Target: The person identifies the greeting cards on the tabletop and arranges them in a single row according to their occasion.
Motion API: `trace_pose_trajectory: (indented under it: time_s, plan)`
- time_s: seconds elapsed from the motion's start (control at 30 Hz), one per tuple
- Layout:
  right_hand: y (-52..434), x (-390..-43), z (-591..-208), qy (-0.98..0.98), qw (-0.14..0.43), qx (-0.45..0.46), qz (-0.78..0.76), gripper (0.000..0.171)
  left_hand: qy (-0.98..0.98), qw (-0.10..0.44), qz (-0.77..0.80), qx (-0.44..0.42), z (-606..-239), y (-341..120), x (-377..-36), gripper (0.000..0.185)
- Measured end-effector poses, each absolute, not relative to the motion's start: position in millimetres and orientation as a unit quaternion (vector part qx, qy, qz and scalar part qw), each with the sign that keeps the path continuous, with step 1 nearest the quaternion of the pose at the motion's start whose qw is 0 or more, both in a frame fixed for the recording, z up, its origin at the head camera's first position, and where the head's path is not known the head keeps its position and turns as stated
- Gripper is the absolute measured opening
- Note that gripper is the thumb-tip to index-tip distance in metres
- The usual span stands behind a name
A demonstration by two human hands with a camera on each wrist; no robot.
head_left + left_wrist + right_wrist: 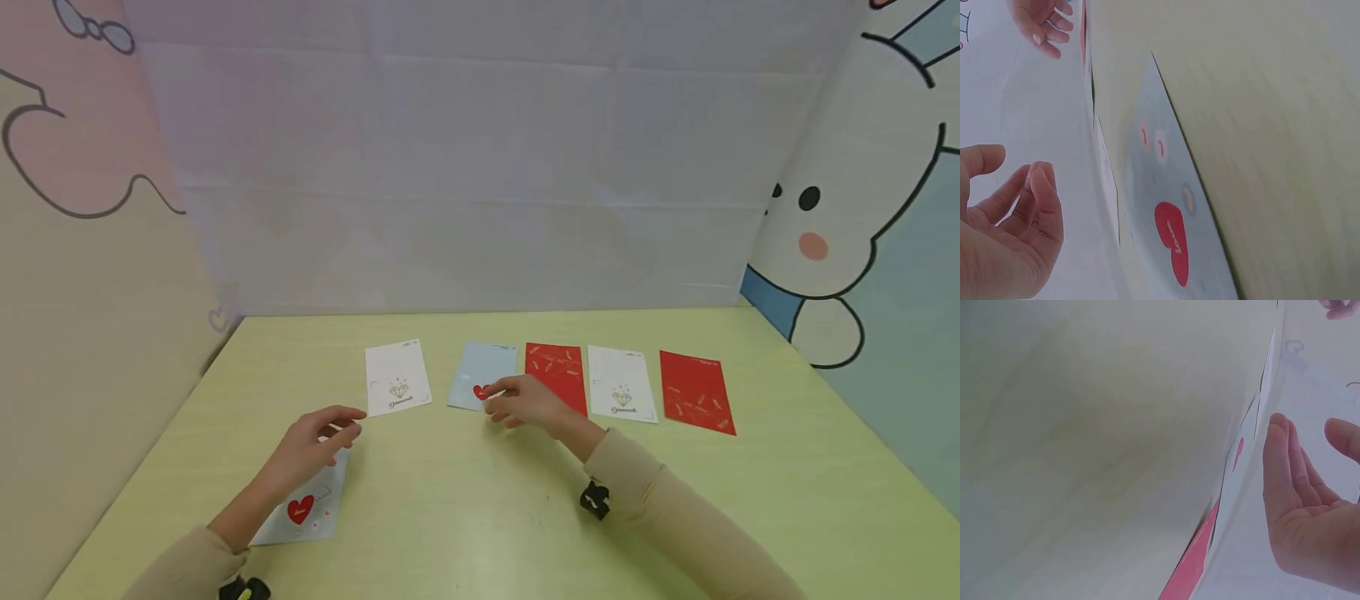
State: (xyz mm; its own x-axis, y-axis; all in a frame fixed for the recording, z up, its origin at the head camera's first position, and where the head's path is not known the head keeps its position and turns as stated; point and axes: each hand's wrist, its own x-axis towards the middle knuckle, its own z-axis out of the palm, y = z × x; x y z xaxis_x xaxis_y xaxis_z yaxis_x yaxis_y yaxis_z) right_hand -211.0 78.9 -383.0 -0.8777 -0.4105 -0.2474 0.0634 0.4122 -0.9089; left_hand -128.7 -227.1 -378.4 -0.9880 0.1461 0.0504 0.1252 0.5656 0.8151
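Observation:
My left hand hovers over a light blue card with a red heart, its fingers loosely bent around nothing. That card lies near the table's left front and is partly covered by the hand in the head view. My right hand is above the lower edge of another light blue heart card; its fingers are relaxed, with a gap between thumb and fingers. Beside that card lies a red card, partly behind the right hand. A white diamond card lies just beyond the left fingertips.
Further right in the row lie a second white diamond card and a second red card. The pale yellow-green table ends at a white sheet hung behind it. Cartoon-painted walls stand at both sides.

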Motion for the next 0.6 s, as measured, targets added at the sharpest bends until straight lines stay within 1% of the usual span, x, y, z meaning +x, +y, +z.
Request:
trace_pose_trajectory:
  time_s: [0.17, 0.33, 0.5, 0.6]
  plan:
    - [100.8, -213.5, -382.4, 0.815, 0.203, -0.086, -0.536, 0.032, 0.881, 0.014, 0.462, 0.102, -378.8, -215.7, -131.5, 0.031]
    - [118.4, -215.2, -381.4, 0.806, 0.194, -0.077, -0.553, 0.034, 0.874, 0.023, 0.474, 0.100, -381.4, -203.5, -136.8, 0.030]
    - [128.7, -218.3, -379.8, 0.803, 0.189, -0.067, -0.562, 0.037, 0.864, 0.034, 0.490, 0.114, -386.9, -192.2, -145.6, 0.030]
    - [132.1, -221.1, -379.4, 0.812, 0.175, -0.056, -0.554, 0.036, 0.859, 0.050, 0.494, 0.120, -389.2, -185.2, -151.4, 0.031]
